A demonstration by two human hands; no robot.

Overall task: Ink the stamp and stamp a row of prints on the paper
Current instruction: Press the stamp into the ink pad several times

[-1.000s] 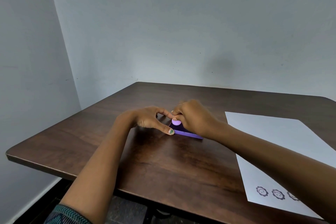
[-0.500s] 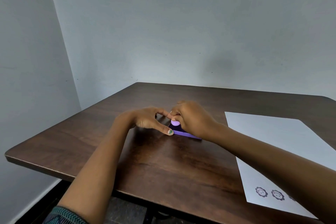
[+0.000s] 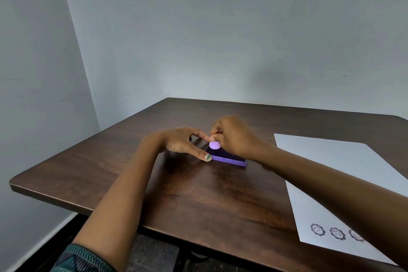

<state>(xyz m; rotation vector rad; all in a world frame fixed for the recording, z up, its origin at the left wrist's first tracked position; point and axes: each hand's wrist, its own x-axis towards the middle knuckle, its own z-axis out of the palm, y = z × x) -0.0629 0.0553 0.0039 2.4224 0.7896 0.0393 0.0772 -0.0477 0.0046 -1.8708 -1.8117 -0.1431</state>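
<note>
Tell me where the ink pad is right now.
In the head view, the purple ink pad lies on the dark wooden table near its middle, left of the white paper. The left hand steadies its near-left corner; the right hand holds the stamp on it.

**Obscured and Cut-Off Items: Findings**

The stamp (image 3: 214,145) shows only its rounded lilac end; its face and the point where it meets the ink pad (image 3: 228,158) cannot be made out, so contact is unconfirmed. The right hand (image 3: 234,137) covers the pad's far and right portions, and its fingertips are blurred. The left hand (image 3: 185,142) hides the pad's left corner behind the thumb. On the paper (image 3: 331,161), the third print (image 3: 355,235) is partly concealed by the right forearm; anything further along the row is hidden. The paper's right side and the bench (image 3: 176,194) run past the frame edge.
</note>
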